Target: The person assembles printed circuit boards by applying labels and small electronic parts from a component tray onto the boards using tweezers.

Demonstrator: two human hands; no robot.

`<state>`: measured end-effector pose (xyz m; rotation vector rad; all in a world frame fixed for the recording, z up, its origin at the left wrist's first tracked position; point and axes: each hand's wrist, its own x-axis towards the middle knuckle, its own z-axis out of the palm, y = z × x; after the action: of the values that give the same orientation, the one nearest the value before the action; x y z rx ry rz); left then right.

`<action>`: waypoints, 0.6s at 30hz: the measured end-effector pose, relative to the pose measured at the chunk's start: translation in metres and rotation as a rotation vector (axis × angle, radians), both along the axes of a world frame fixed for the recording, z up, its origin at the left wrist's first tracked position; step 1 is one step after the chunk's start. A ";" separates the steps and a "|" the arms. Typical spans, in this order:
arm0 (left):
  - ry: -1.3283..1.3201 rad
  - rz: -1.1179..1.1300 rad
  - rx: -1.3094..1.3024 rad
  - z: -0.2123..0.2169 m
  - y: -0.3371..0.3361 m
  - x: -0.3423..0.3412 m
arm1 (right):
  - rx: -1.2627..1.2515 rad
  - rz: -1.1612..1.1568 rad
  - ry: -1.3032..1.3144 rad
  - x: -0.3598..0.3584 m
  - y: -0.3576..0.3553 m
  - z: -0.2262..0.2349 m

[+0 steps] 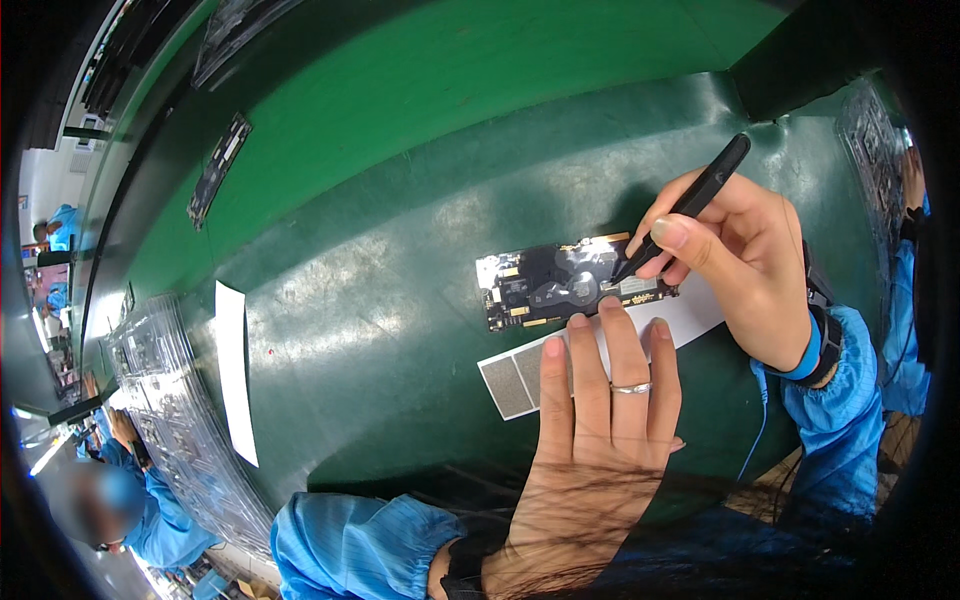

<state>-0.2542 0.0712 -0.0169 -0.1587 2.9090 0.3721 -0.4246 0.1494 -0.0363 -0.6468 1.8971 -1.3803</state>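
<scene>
A black circuit board (530, 285) with shiny patches and gold-coloured contacts lies flat on the dark green table. My right hand (735, 260) pinches black tweezers (712, 180), whose pointed tip reaches down to the board's right half. My left hand (605, 410) lies flat with its fingers stretched out, and its fingertips meet the board's near edge. Beneath those fingers runs a white backing strip (490, 364) bearing grey rectangular pads (513, 386); the fingers cover part of it. A blue wrist strap (808, 350) with a thin cord circles my right wrist.
Clear plastic trays (165, 375) are stacked at the left, beside a white paper strip (234, 370). Another circuit board (218, 170) lies at the far left. More trays (868, 140) stand at the right. People in blue sleeves (165, 520) sit on both sides.
</scene>
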 end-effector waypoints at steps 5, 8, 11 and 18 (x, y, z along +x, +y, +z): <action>-0.017 -0.001 0.015 0.001 0.002 -0.002 | -0.004 -0.001 -0.015 -0.001 0.002 -0.003; -0.018 0.004 0.012 0.002 0.005 -0.002 | -0.024 0.000 -0.031 -0.002 0.003 -0.001; -0.001 0.015 -0.001 -0.006 0.007 -0.001 | -0.013 0.004 -0.035 -0.003 0.003 -0.004; 0.013 0.014 -0.019 -0.004 0.009 -0.007 | 0.008 0.019 -0.030 -0.009 0.005 -0.001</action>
<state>-0.2608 0.0805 -0.0207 -0.1802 2.9265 0.3486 -0.4338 0.1544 -0.0373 -0.6350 1.8670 -1.3622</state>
